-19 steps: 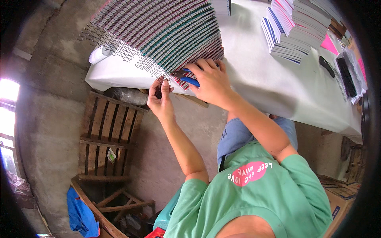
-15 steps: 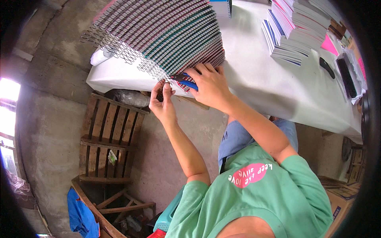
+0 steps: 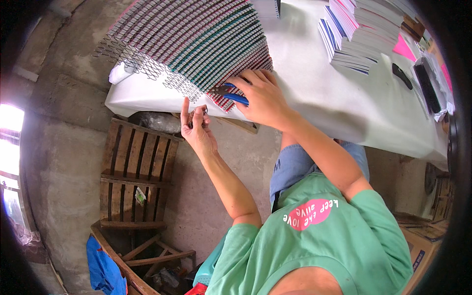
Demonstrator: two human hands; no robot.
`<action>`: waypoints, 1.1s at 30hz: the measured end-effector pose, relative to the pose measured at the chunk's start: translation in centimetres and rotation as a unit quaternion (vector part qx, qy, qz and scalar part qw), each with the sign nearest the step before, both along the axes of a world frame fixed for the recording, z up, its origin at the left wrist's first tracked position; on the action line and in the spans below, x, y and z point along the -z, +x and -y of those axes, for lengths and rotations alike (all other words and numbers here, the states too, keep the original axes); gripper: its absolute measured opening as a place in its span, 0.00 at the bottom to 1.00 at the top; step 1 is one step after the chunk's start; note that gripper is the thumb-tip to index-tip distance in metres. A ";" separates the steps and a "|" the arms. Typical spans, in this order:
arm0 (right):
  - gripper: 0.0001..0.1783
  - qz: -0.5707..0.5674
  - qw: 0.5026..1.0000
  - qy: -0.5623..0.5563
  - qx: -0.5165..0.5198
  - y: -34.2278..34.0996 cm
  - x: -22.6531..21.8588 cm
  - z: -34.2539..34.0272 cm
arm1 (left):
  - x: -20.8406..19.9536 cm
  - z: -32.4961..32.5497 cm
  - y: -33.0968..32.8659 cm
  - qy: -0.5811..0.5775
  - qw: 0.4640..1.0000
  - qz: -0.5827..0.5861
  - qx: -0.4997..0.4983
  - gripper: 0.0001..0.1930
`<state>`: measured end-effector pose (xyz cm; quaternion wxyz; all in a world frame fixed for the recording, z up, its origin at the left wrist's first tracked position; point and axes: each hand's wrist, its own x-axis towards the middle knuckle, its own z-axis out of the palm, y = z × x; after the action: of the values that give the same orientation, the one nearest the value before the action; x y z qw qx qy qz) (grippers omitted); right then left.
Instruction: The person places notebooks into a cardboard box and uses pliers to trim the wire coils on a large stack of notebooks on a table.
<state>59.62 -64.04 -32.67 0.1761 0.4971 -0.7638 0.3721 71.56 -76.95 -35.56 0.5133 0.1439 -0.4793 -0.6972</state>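
A fanned stack of spiral-bound notebooks (image 3: pixel 216 44) lies on the white-covered table, their wire spines upward in rows of maroon, green and red. Loose ends of the wire coils (image 3: pixel 142 66) stick out past the stack's left edge. My right hand (image 3: pixel 265 101) rests against the stack's near corner, closed round blue-handled cutting pliers (image 3: pixel 237 98) whose jaws lie near the coil ends. Just below that corner, off the table edge, my left hand (image 3: pixel 199 135) has its index finger raised and the other fingers curled round small dark wire pieces (image 3: pixel 192 119).
The white tablecloth (image 3: pixel 314 108) runs to the right, bearing piled books (image 3: pixel 356 44), a black-handled tool (image 3: pixel 402 76) and a black brush-like object (image 3: pixel 427 86). Below the table's left end lean wooden pallet slats (image 3: pixel 137 172). A cardboard box (image 3: pixel 418 250) stands at lower right.
My left hand has drawn slightly down and away from the coil ends, its index finger now raised. The pliers stay in my right hand near the corner. The whole view has shifted a little.
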 end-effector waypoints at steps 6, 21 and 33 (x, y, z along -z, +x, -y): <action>0.23 -0.033 0.999 -0.022 0.023 0.9 -0.2 1.5 | -1.3 0.1 -1.0 -0.017 0.999 0.037 -0.011 0.15; 0.20 0.010 1.000 0.009 -0.018 -0.2 0.2 0.4 | -1.4 0.5 0.1 -0.052 0.993 0.025 -0.101 0.12; 0.17 -0.087 0.996 -0.024 0.025 0.7 -1.1 1.9 | -3.0 -0.3 -1.4 -0.069 0.992 0.079 -0.065 0.14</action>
<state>60.35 -65.90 -31.55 0.2627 0.5042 -0.7487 0.3410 70.20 -76.63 -32.57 0.5272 0.1934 -0.5548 -0.6139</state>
